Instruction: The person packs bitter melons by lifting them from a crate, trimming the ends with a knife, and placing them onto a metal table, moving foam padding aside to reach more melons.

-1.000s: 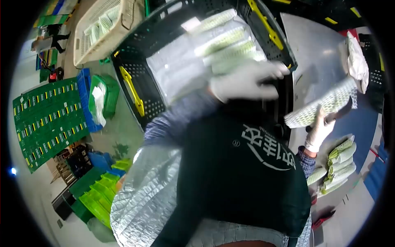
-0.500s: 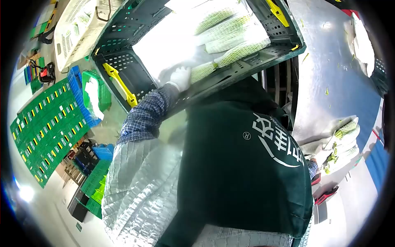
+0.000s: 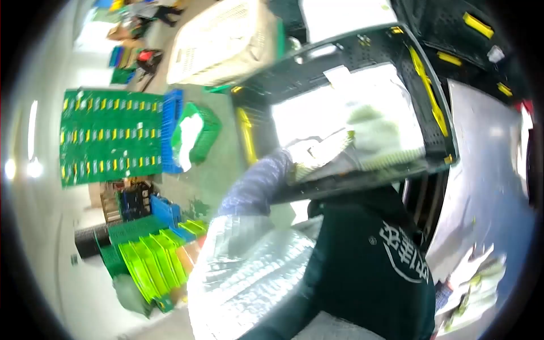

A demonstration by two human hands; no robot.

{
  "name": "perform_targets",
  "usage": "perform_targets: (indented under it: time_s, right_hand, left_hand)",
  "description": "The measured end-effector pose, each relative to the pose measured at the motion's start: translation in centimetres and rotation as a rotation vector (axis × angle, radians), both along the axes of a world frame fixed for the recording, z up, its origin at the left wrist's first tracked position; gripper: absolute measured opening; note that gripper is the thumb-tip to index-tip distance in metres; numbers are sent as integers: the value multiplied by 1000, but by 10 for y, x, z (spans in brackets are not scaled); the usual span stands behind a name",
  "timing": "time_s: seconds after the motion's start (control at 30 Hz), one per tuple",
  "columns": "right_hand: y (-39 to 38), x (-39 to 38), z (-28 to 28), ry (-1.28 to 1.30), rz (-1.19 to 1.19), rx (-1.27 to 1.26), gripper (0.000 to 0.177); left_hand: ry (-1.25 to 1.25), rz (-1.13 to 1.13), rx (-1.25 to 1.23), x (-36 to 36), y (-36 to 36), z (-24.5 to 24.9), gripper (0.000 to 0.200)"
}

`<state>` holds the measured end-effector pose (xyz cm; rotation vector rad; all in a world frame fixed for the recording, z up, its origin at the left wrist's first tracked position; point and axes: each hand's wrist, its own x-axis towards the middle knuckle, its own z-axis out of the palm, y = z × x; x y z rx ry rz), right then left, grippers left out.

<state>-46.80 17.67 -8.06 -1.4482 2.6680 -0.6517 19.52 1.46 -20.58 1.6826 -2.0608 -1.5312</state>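
Note:
My left hand (image 3: 300,152), in a white glove, is inside the dark green crate (image 3: 345,175). It appears closed on one end of a long vegetable (image 3: 335,144) in a white net sleeve, though motion blurs the fingers. Another netted vegetable (image 3: 306,170) lies below it. To the right, more pale green netted vegetables (image 3: 391,136) rest on the crate's white liner. At the lower right, my right hand (image 3: 462,272), also in a white glove, is beside several netted vegetables (image 3: 481,289) on the metal table. Its fingers are too smeared to read.
The metal table (image 3: 476,153) runs along the right. Beyond the crate stand a cream basket (image 3: 218,45) and dark crates with yellow clips (image 3: 447,28). On the left are a green basket (image 3: 207,133), a green panel (image 3: 113,136) and bright green crates (image 3: 150,260).
The view has swung, so the crate appears lower and further right. My left hand sits further from the crate's near wall, with a netted vegetable at its fingers. My right hand stays beside the vegetables.

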Motion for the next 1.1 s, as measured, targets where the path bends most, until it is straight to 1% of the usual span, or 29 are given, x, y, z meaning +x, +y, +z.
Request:
perform_targets:
  time_s: [0.07,0.13,0.17,0.2,0.23,0.27,0.3,0.33,0.37,0.4,0.47,0.5,0.53,0.57,0.6,0.63,0.67,0.7,0.73,0.77,0.8,0.83,0.9,1.0,1.03,1.07,1.1]
  right_hand:
    - [-8,-16,-21,25,97,-78,65]
    - [-42,21,-4,-64,108,-130,64]
    - [-57,27,-4,107,214,-188,60]
    - [-70,41,4,-3,237,-175,57]
    - [-87,60,6,-256,294,-265,59]
    - [-108,105,40,-385,319,-261,63]
    - [-122,117,44,-484,386,-268,64]
    - [-137,143,57,-698,513,-362,63]
    - [-153,168,78,-645,610,-382,62]
    - [-170,177,78,-453,706,-365,61]
    - [-194,220,108,-620,953,-567,60]
    - [-202,236,125,-571,1000,-558,63]
    - [-209,247,139,-533,1052,-592,65]
    - [-216,258,152,-496,1103,-625,67]
    - [-219,264,155,-595,1153,-648,69]
    - [-222,269,158,-695,1203,-667,70]
    - [-224,275,156,-925,1241,-631,71]
    - [-226,279,162,-525,1221,-803,69]
    - [-225,280,160,-437,1183,-841,71]
    - [-220,279,157,-463,1146,-801,66]
    - [-216,277,153,-491,1110,-760,62]
    - [-214,274,149,-442,1098,-764,60]
    - [-212,268,141,-347,1065,-772,57]
    - [-207,264,137,-375,1040,-720,51]
    - [-207,265,141,-348,1056,-770,47]
    - [-203,264,145,-337,1124,-661,43]
    - [-197,260,149,-327,1191,-550,39]
  left_hand:
    - [285,288,95,9,-17,56,72]
    - [627,526,219,1,-28,96,75]
    - [809,626,293,-10,-31,114,76]
    - [997,710,385,-27,-34,132,77]
    - [1088,668,371,-47,-39,160,78]
    - [1182,613,369,-61,-42,179,78]
    - [1344,545,361,-71,-47,171,79]
    - [1503,477,363,-83,-52,163,79]
    - [1496,551,346,-97,-53,164,83]
    - [1409,469,256,-107,-60,164,92]
    - [1166,454,94,-127,-61,170,96]
    - [1072,438,79,-134,-61,175,105]
    - [1027,345,-171,-147,-58,176,87]
    - [1001,335,-154,-157,-52,186,86]
    - [975,331,-135,-167,-47,193,86]
    - [960,248,-123,-167,-48,189,85]
    - [950,244,-114,-170,-47,186,85]
    - [940,245,-109,-172,-46,184,84]
    - [929,250,-110,-172,-44,180,84]
    - [857,388,-112,-177,-43,170,99]
    - [846,362,-137,-175,-43,164,97]
    - [833,338,-156,-173,-43,159,95]
    - [850,301,-145,-181,-39,172,88]
    - [833,256,-199,-187,-39,173,83]
    - [813,271,-147,-190,-39,177,89]
    - [1012,408,4,-201,-26,195,88]
    - [902,381,-60,-212,-26,215,83]
